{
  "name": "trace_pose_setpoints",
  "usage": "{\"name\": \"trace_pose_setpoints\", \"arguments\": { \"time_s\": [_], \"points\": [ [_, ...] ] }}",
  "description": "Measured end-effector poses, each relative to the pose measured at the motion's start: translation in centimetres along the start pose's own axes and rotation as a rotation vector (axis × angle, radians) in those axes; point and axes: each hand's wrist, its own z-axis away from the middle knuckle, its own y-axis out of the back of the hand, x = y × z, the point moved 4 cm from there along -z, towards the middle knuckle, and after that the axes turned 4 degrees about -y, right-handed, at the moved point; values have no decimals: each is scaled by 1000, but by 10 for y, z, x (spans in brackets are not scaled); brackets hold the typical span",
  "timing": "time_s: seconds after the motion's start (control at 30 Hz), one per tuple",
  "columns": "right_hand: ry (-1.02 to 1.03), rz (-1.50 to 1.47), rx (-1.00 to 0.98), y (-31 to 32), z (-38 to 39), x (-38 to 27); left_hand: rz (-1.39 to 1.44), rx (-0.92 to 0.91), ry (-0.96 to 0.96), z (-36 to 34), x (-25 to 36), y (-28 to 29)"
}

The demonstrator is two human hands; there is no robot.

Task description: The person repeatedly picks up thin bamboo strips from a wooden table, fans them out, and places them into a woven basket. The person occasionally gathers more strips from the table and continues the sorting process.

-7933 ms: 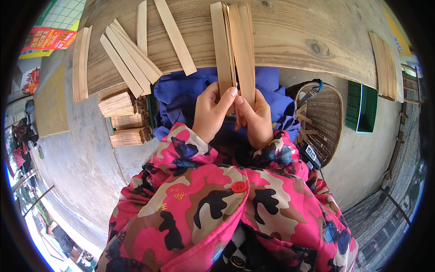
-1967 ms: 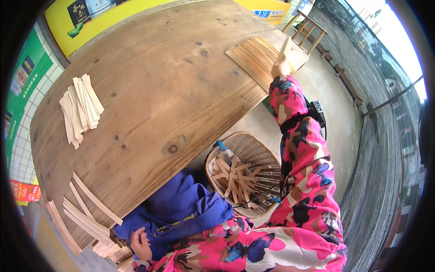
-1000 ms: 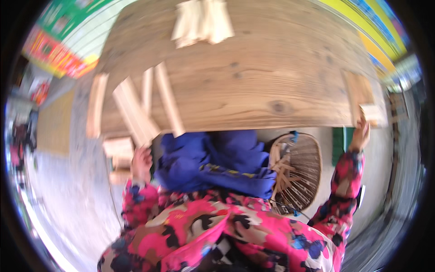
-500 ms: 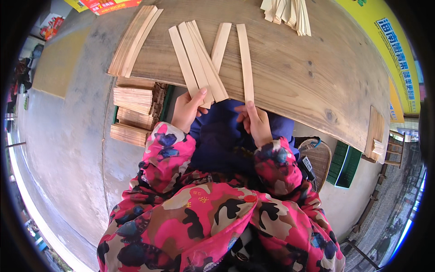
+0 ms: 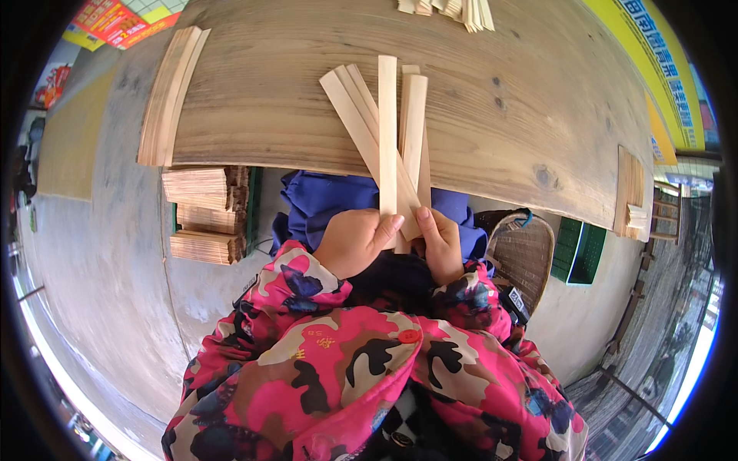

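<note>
Both hands are close together just in front of the table's near edge, each gripping the lower ends of thin wooden strips. My left hand [image 5: 350, 240] is closed, its thumb pressed on a pale, nearly upright strip [image 5: 387, 131]. Several more wooden strips [image 5: 355, 115] fan out behind it, slanting up to the left and crossing toward the right hand. My right hand [image 5: 443, 244] is closed too, thumb over the strip ends. Other strips [image 5: 413, 123] stand a little right of the upright one. Which hand bears each crossing strip is partly hidden by the overlap.
A wooden plank table [image 5: 269, 100] spans ahead, with a strip stack [image 5: 173, 100] at its left end and loose strips [image 5: 469, 11] at the far side. Strip bundles [image 5: 204, 211] sit low at left. A woven basket [image 5: 519, 253] and green crate [image 5: 580, 250] stand at right.
My hands have come together and nearer to me. The strips that were apart in the two hands now overlap and cross. The view has shifted somewhat.
</note>
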Motion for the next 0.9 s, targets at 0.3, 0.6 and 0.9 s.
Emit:
{"name": "trace_pose_setpoints", "arguments": {
  "time_s": [0.3, 0.6, 0.9],
  "points": [
    [546, 619, 208, 6, 9, -41, 708, 99, 173, -17, -1, -25],
    [319, 283, 334, 34, 8, -30, 920, 280, 267, -12, 2, -17],
    [407, 40, 385, 54, 15, -14, 622, 290, 336, -1, -17, 11]
  ]
}}
